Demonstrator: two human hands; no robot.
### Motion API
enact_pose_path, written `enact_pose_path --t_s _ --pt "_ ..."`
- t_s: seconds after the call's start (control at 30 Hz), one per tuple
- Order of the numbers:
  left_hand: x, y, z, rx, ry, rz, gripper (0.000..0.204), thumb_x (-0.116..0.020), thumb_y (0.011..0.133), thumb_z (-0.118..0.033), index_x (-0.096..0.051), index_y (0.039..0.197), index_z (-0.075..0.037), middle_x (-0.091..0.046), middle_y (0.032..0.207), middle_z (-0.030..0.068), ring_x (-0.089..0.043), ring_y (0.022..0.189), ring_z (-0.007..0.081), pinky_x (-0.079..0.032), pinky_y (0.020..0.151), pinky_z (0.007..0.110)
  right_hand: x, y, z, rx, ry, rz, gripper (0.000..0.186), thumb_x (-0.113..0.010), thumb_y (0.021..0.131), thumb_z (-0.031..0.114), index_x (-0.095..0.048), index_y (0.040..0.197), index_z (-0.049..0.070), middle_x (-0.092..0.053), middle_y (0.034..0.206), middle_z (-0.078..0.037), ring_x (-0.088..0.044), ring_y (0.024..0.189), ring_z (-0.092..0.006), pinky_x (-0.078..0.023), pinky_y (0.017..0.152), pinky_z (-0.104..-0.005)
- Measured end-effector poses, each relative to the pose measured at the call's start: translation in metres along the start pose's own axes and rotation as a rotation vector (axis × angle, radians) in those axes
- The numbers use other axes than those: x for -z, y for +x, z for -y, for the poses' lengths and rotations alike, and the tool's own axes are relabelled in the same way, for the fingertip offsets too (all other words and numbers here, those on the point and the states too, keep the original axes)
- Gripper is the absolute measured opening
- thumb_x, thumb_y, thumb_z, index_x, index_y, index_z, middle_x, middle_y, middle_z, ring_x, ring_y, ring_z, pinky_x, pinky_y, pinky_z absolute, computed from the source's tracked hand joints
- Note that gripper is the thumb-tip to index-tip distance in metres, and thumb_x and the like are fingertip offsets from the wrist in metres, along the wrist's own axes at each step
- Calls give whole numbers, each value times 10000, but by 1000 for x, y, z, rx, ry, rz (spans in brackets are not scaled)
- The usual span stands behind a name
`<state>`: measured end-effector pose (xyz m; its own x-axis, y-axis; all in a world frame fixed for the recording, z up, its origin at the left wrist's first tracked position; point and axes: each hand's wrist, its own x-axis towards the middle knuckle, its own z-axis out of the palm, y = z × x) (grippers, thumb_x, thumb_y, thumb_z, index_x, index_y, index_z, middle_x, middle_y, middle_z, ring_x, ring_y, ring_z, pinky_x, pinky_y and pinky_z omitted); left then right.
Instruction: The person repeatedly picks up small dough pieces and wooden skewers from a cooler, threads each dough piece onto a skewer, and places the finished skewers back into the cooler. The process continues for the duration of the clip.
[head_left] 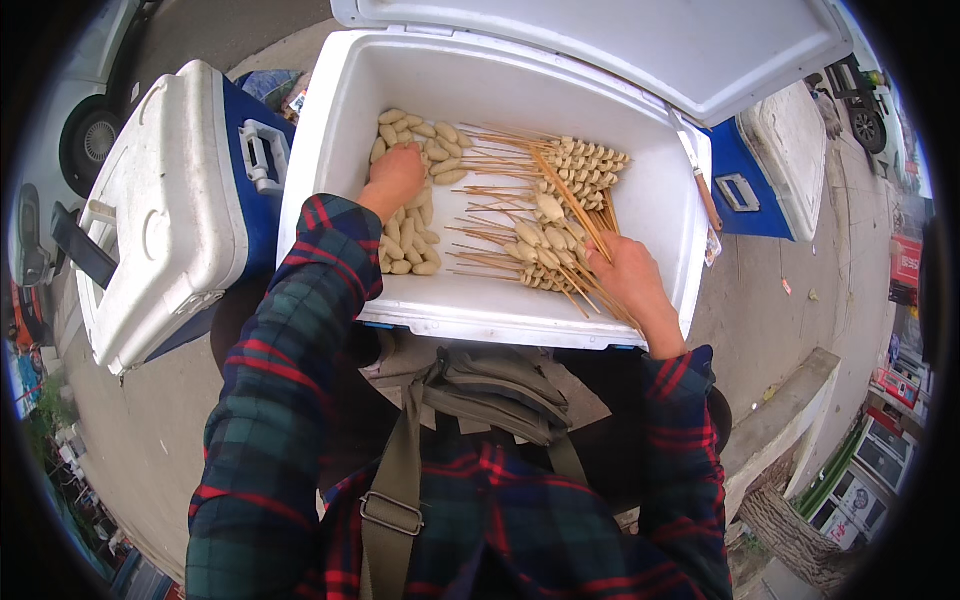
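Observation:
A white-lined cooler box stands open before me. Along its left side lies a pile of pale oval food pieces, seemingly small sausages or dumpling-like rolls. My left hand reaches into this pile with curled fingers; the fingertips are partly hidden, so what they pinch does not show. My right hand is closed around wooden skewers at the box's right, their long sticks slanting up and left. Beside it lie rows of loaded skewers, pale pieces at the right and bare stick ends pointing left.
A knife with a wooden handle rests on the right rim. The raised lid leans behind. Blue-and-white coolers stand at left and right. An olive bag hangs at my waist, near the box's front edge.

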<state>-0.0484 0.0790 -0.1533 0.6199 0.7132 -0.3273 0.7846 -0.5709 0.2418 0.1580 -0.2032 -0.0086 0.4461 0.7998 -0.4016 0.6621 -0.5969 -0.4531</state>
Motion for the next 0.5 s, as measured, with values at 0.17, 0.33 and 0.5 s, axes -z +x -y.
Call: enact_pose_path --t_s 0.17,0.33,0.5 --pt "-38 15 24 -80 231 -28 260 -547 857 -172 -567 1063 -14 -623 1082 190 -666 880 347 -546 714 445 -31 1 -28 -41 -203 120 303 -540 917 319 -614 854 32 -628 784 -219 -597 789 -428 -479 687 -490" --pt "-46 22 33 -133 276 -40 236 -532 852 -144 -572 1051 -23 -624 1053 177 -666 864 344 -546 695 442 -15 -5 -23 -73 -232 120 324 -529 923 327 -622 851 25 -634 784 -222 -600 782 -423 -475 686 -496" --pt "-36 20 28 -81 196 -70 214 -556 844 -166 -568 1013 -36 -625 1015 168 -658 854 330 -542 705 409 13 -1 -8 -81 -20 -90 327 -491 968 302 -645 936 15 -605 699 -179 -575 641 -350 -446 596 -431"
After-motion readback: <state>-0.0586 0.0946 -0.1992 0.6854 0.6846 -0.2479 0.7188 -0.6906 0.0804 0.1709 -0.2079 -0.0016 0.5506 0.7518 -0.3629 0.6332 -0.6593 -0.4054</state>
